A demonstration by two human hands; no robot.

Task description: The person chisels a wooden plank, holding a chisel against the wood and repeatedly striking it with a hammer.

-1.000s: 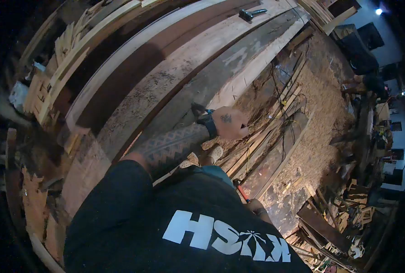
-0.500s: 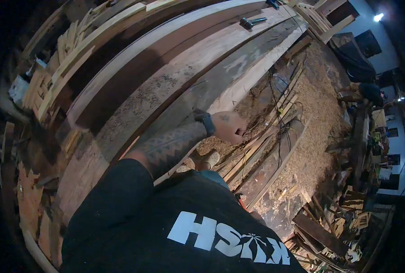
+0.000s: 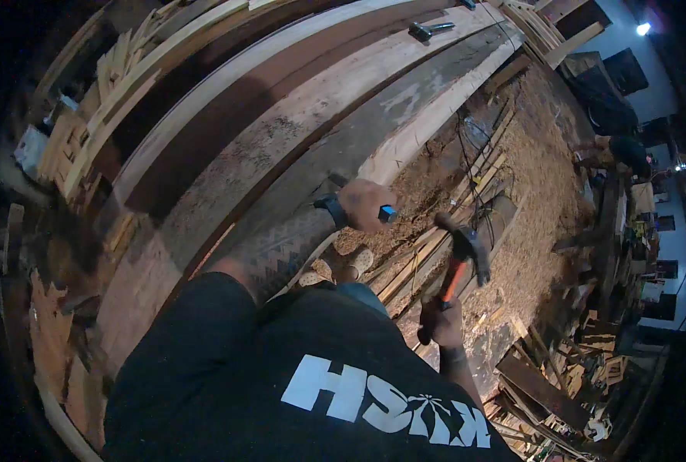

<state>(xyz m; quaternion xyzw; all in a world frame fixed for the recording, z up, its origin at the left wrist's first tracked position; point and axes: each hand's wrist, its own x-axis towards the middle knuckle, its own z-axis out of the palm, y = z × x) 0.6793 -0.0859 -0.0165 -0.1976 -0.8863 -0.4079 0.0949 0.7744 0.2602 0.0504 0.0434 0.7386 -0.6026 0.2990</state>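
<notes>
My left hand [image 3: 364, 204] is closed in a fist at the edge of a long timber beam [image 3: 408, 142]. From the fist pokes the blue end of a chisel handle [image 3: 387, 213]; its blade is hidden. My right hand [image 3: 444, 322] grips a claw hammer [image 3: 457, 269] by its orange and black handle. The hammer's head is raised to the right of the left fist, apart from the chisel.
A metal tool [image 3: 431, 31] lies on the neighbouring plank [image 3: 343, 85]. Wood shavings [image 3: 539, 208] cover the floor, with cables [image 3: 472, 181] among wood strips. Scrap wood [image 3: 547, 396] is piled at lower right. Another person [image 3: 624, 152] bends down far right.
My right hand has come into view with the hammer raised. My left fist has shifted a little left and turned, so the blue handle end now shows.
</notes>
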